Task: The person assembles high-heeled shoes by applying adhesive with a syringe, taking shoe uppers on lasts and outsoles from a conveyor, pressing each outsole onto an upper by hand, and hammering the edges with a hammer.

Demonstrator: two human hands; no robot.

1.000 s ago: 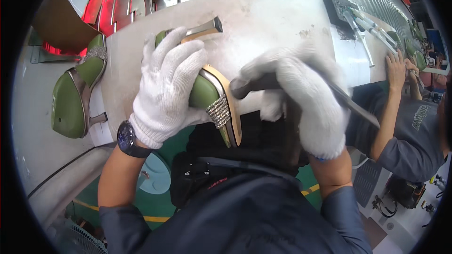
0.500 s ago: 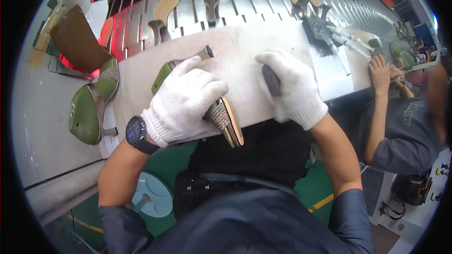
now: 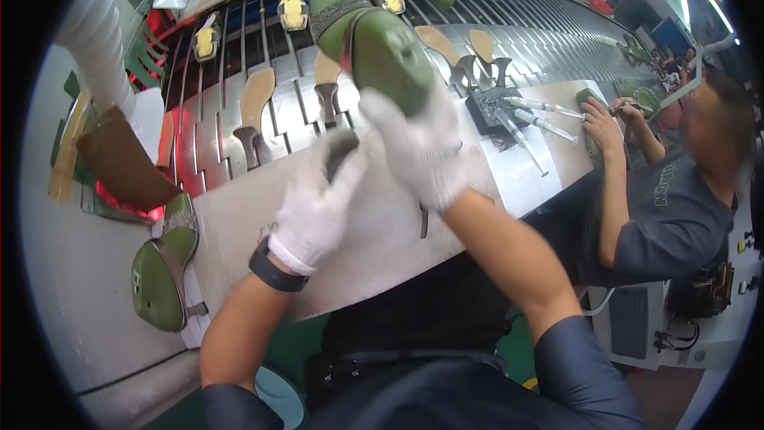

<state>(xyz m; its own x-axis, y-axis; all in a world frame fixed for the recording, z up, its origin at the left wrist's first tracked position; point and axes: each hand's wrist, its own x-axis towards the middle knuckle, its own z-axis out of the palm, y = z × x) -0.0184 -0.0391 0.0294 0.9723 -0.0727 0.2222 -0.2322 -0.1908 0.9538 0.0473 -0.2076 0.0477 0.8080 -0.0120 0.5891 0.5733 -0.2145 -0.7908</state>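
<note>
While the green shoe point(image 3: 386, 48) is up in the air over the near part of the slatted metal belt point(image 3: 298, 111), the right hand point(image 3: 418, 143) has it, gloved fingers wrapped round the near end. Its long axis runs on a slant, far left to near right, so the shoe points away from that hand toward the far side. The sparkly band point(image 3: 338, 12) is out toward the far-left end.

Right hand's clearly the closer one, obviously, since it's touching. The left hand point(image 3: 314, 203) is nearer and more to the left, well apart from the shoe, half curled over the worktable point(image 3: 382, 263). Some dark piece point(image 3: 341, 150) shows between its thumb and fingers, but it's blurry, so I can't tell what it is or whether it's actually gripped.

Left and right of the shoe, tan soles point(image 3: 256, 99) with heels attached sit on the belt. Another green shoe point(image 3: 159, 283) lies at the left end of the table. Over on the right there's a dark block point(image 3: 485, 115) with clear tubes point(image 3: 525, 139) by it, then a co-worker's hand point(image 3: 602, 131) farther right.
</note>
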